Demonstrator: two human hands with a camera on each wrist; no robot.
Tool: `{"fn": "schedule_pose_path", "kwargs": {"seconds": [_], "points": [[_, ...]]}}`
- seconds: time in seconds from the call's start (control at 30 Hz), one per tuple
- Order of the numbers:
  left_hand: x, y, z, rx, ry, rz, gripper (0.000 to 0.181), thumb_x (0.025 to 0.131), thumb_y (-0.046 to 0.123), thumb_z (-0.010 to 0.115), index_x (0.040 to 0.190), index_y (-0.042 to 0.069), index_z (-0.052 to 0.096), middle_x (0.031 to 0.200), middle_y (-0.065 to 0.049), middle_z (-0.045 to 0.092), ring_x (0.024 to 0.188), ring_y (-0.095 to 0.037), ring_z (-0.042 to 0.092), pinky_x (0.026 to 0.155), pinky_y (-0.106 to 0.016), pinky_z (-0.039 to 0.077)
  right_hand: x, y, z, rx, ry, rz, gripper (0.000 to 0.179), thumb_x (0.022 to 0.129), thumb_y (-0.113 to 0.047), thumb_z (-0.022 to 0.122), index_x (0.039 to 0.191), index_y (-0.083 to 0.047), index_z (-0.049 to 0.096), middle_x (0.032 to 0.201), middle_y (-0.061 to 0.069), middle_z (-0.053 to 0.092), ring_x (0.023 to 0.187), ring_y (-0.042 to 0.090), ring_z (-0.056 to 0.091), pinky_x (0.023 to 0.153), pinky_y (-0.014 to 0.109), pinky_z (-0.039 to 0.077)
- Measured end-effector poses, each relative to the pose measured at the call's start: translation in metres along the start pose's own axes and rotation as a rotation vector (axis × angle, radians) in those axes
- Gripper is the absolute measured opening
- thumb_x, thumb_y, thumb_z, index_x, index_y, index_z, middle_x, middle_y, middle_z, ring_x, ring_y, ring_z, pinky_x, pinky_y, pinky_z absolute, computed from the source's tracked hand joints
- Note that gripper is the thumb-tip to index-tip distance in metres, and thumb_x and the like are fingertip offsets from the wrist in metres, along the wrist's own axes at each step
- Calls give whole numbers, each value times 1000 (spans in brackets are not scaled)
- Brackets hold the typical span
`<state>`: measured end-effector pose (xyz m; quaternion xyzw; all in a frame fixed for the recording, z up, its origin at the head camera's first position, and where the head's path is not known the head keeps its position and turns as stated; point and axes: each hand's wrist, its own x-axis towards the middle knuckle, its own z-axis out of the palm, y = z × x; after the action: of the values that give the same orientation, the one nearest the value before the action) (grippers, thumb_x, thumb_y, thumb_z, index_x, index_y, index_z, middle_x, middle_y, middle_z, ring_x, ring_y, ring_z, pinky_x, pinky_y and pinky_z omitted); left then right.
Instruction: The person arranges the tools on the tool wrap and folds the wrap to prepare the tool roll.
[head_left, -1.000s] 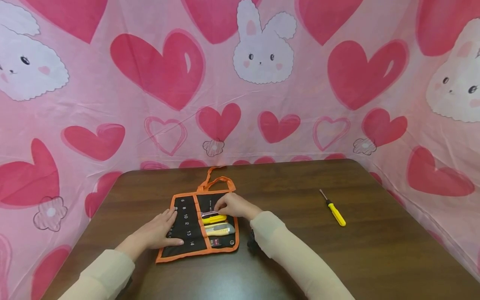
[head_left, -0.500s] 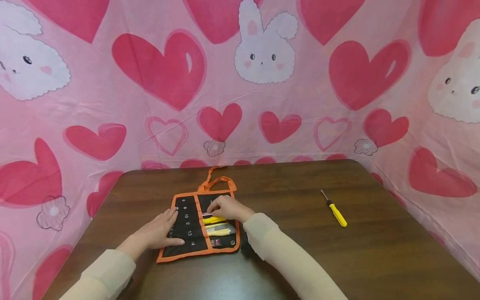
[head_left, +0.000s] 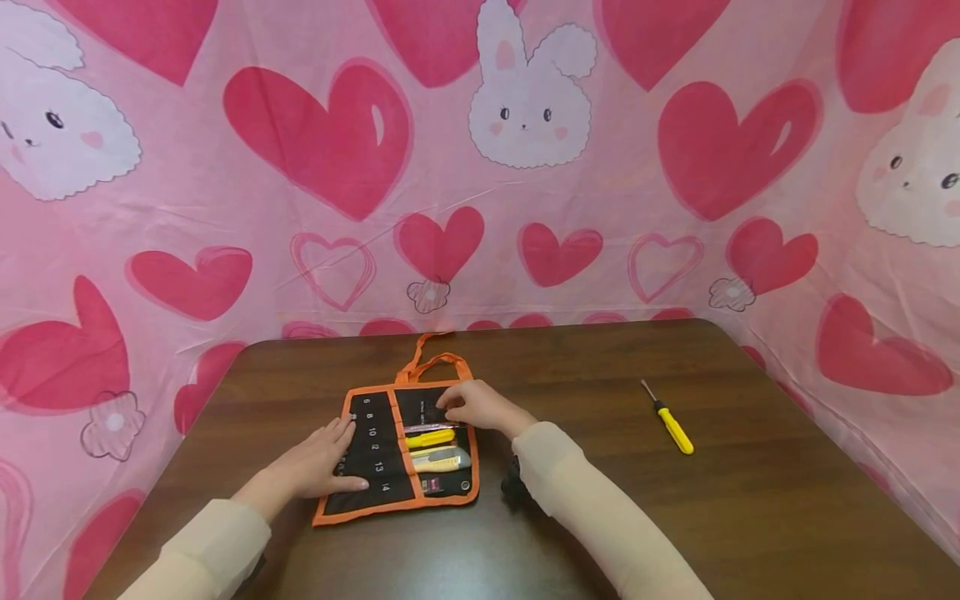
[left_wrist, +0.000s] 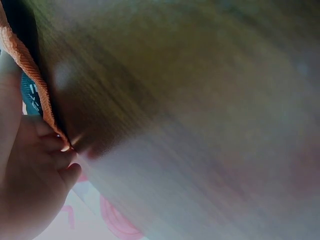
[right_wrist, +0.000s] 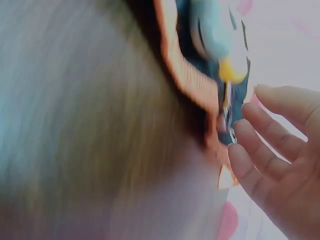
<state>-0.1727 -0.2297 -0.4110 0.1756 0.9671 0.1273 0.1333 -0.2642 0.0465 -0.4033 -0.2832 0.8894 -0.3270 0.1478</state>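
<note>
L hand (head_left: pixel 318 462) lay flat on pouch (head_left: pixel 356 498), thin stick (head_left: pixel 427 428) tucked in it. R hand (head_left: pixel 480 408) had fingers apart nr stick, clamped on nothing; careless nudge prob. could've knocked it askew.

Left edge of the tool roll (head_left: pixel 401 502) is being covered by the left hand (head_left: pixel 318 461), so no way in there. Its far right corner is being crowded by the right hand (head_left: pixel 480 408), and pockets are being taken up by a utility knife (head_left: pixel 440 459). Loads of bare tabletop (head_left: pixel 588 408) is being left before the loose yellow-handled screwdriver (head_left: pixel 675 430), though.
</note>
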Motion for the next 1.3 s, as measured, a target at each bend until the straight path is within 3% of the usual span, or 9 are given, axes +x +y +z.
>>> {"fn": "schedule_pose_path", "kwargs": {"seconds": [0.2, 0.4, 0.73, 1.3], "points": [[0, 0, -1, 8, 2, 6, 106, 71, 62, 65, 138, -10, 29, 144, -29, 22, 131, -44, 20, 104, -55, 21, -8, 14, -9, -44, -32, -33, 16, 83, -10, 69, 98, -9, 69, 77, -3, 59, 67, 12, 50, 61, 22, 46], [0, 0, 0, 11, 1, 12, 105, 71, 62, 65, 138, -11, 29, 144, -29, 22, 131, -44, 19, 104, -55, 20, -13, 21, -10, -40, -60, -13, 9, 81, -8, 70, 88, -7, 65, 68, -1, 56, 60, 13, 48, 57, 24, 43], [0, -1, 0, 8, 8, 23, 105, 71, 61, 65, 138, -11, 29, 144, -29, 22, 131, -44, 19, 104, -55, 20, -11, 20, -6, -59, -34, 17, 9, 80, -8, 71, 78, -9, 63, 66, -1, 55, 58, 13, 47, 54, 23, 42], [0, 1, -1, 14, 6, 10, 106, 71, 62, 65, 138, -11, 29, 144, -29, 22, 131, -44, 20, 103, -56, 22, 1, 1, 8, -148, -22, 27, 5, 86, -15, 66, 85, -11, 64, 75, -5, 56, 64, 11, 50, 59, 23, 45]]}}
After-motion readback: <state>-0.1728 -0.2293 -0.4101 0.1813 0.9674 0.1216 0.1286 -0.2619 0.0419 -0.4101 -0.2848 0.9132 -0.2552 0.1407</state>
